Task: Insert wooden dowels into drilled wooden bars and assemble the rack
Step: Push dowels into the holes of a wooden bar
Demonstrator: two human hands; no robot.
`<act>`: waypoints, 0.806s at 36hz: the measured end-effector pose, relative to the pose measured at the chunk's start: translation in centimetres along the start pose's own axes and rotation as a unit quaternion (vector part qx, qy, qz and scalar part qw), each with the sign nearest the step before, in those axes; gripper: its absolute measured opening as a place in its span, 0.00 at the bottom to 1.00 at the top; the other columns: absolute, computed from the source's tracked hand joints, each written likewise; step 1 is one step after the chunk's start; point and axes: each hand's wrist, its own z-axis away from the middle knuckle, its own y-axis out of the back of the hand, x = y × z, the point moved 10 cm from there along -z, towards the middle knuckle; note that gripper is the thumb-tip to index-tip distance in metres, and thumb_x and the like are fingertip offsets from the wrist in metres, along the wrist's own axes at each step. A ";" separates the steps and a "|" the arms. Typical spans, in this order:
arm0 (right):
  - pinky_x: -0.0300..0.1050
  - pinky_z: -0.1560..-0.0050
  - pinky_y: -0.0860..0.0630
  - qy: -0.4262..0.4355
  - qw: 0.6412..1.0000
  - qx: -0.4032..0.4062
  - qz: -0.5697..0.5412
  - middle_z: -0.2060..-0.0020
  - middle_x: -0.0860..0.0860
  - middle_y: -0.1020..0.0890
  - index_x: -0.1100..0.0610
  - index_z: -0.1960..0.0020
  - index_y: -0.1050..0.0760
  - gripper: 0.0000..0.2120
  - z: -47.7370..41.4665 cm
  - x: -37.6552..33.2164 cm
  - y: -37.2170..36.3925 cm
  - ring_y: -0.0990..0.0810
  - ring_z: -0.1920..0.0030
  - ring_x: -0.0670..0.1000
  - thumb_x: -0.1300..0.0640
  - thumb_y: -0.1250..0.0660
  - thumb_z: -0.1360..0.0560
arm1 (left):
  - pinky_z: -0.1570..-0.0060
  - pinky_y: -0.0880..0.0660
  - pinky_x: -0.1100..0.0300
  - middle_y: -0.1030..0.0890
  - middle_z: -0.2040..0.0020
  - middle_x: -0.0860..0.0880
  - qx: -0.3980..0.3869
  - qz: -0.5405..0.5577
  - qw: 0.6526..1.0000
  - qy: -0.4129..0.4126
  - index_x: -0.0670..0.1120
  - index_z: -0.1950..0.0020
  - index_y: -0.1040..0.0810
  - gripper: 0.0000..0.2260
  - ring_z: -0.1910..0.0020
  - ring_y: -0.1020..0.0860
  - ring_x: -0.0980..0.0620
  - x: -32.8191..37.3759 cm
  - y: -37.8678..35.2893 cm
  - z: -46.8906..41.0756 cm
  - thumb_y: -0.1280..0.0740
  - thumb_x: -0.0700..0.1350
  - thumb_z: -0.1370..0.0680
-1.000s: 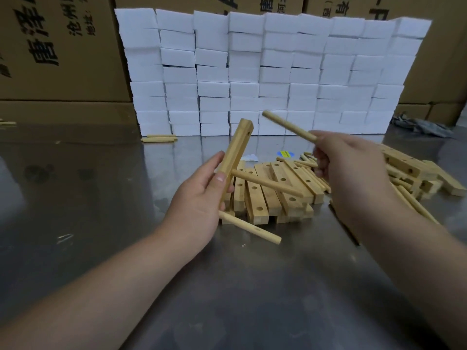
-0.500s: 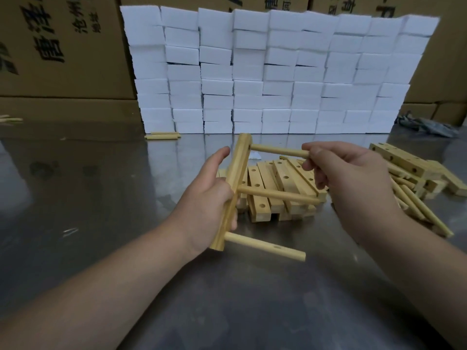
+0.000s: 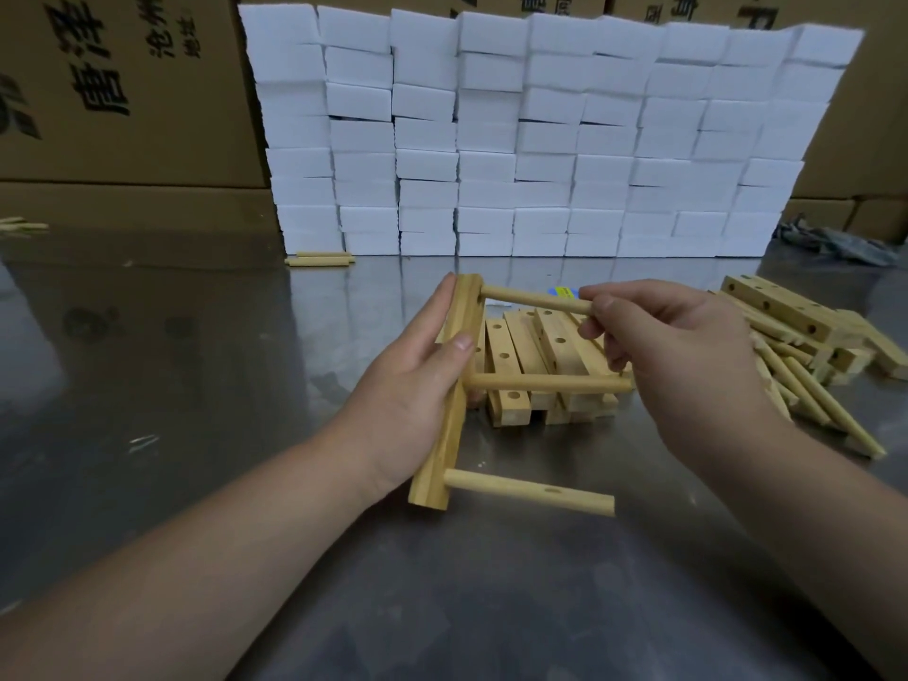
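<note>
My left hand (image 3: 408, 400) grips a drilled wooden bar (image 3: 449, 410) held nearly upright above the steel table. Three dowels stick out of the bar to the right: a top dowel (image 3: 533, 299), a middle dowel (image 3: 545, 384) and a bottom dowel (image 3: 528, 493). My right hand (image 3: 683, 356) pinches the free end of the top dowel, whose other end sits in the bar's top hole. Behind the bar lies a stack of drilled bars (image 3: 530, 366).
A second heap of bars and dowels (image 3: 806, 351) lies at the right. A wall of white foam blocks (image 3: 535, 135) stands at the back, with cardboard boxes (image 3: 123, 90) behind. Two loose dowels (image 3: 319, 260) lie at its foot. A dark cloth (image 3: 835, 240) is at far right.
My right hand brought the free dowel down and left to the bar's top hole, where it now sits level. My left hand has tipped the bar slightly and lowered it.
</note>
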 end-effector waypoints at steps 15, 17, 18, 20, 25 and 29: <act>0.33 0.71 0.30 -0.019 0.994 -0.095 0.055 0.75 0.44 0.23 0.48 0.64 0.20 0.15 0.4 0.4 -2.1 0.29 0.74 0.40 0.65 0.37 0.28 | 0.36 0.31 0.48 0.23 0.38 0.47 0.044 0.041 0.997 0.044 0.70 0.42 0.33 0.19 0.41 0.25 0.48 -0.3 0.9 0.0 0.42 0.44 0.20; 0.36 0.67 0.29 -0.027 0.992 -0.106 0.062 0.75 0.44 0.23 0.45 0.64 0.19 0.15 0.3 0.7 -2.3 0.28 0.71 0.40 0.63 0.37 0.28 | 0.33 0.34 0.45 0.24 0.36 0.46 0.043 0.054 0.996 0.047 0.70 0.42 0.32 0.19 0.37 0.27 0.45 -0.4 0.9 0.0 0.42 0.43 0.20; 0.38 0.65 0.29 -0.029 0.992 -0.108 0.065 0.74 0.44 0.23 0.44 0.64 0.19 0.16 0.3 0.8 -2.3 0.28 0.70 0.41 0.63 0.37 0.28 | 0.32 0.35 0.44 0.25 0.35 0.46 0.042 0.058 0.996 0.048 0.70 0.42 0.32 0.19 0.35 0.28 0.44 -0.4 0.9 0.1 0.42 0.43 0.20; 0.42 0.63 0.29 -0.026 0.991 -0.111 0.069 0.74 0.44 0.24 0.41 0.64 0.18 0.18 0.2 0.8 -2.3 0.28 0.69 0.43 0.62 0.37 0.28 | 0.32 0.36 0.44 0.25 0.34 0.46 0.040 0.060 0.996 0.046 0.70 0.42 0.32 0.19 0.34 0.29 0.45 -0.3 0.9 0.1 0.42 0.43 0.20; 0.43 0.63 0.28 -0.012 0.988 -0.125 0.090 0.73 0.45 0.24 0.40 0.62 0.18 0.18 0.2 0.4 -2.4 0.28 0.68 0.43 0.62 0.38 0.28 | 0.33 0.34 0.48 0.23 0.37 0.44 0.042 0.061 0.996 0.041 0.70 0.45 0.31 0.19 0.38 0.26 0.47 0.1 0.9 0.1 0.42 0.42 0.20; 0.42 0.66 0.30 0.005 0.983 -0.140 0.115 0.72 0.46 0.25 0.40 0.60 0.19 0.18 0.3 0.3 -2.6 0.30 0.70 0.43 0.62 0.39 0.27 | 0.33 0.34 0.46 0.23 0.37 0.45 0.038 0.055 0.997 0.038 0.69 0.43 0.31 0.19 0.39 0.25 0.49 0.3 0.8 0.2 0.42 0.42 0.20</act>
